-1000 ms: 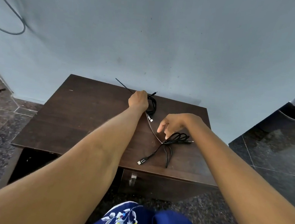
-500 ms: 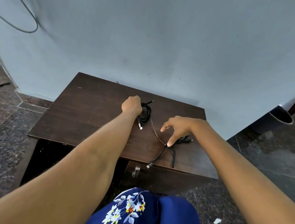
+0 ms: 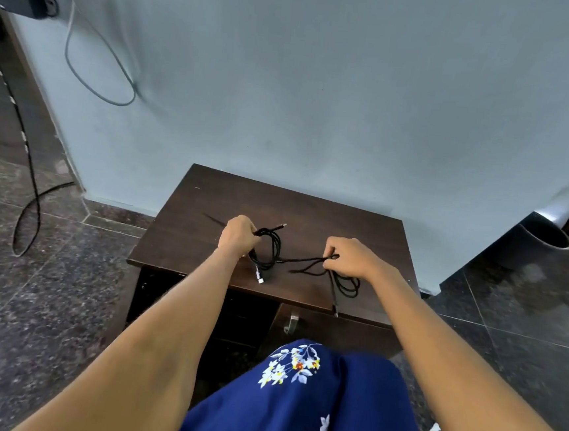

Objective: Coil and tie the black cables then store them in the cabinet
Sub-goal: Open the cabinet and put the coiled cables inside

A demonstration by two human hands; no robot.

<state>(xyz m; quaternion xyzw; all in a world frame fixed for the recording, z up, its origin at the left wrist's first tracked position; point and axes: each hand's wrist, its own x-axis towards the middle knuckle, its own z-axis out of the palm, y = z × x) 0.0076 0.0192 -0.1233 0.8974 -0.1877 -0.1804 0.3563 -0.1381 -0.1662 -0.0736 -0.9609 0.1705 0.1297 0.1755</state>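
Left hand (image 3: 238, 235) grips the coil (image 3: 268, 250); right hand (image 3: 348, 257) pinches loose cable (image 3: 306, 262) — limp, light; hold at crossings.

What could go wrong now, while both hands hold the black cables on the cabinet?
1. The right hand pinches a thin strand that runs to the coil gripped by the left hand; pulling may undo that coil.
2. The loose cable has its plug at the edge of the cabinet; it may slip off.
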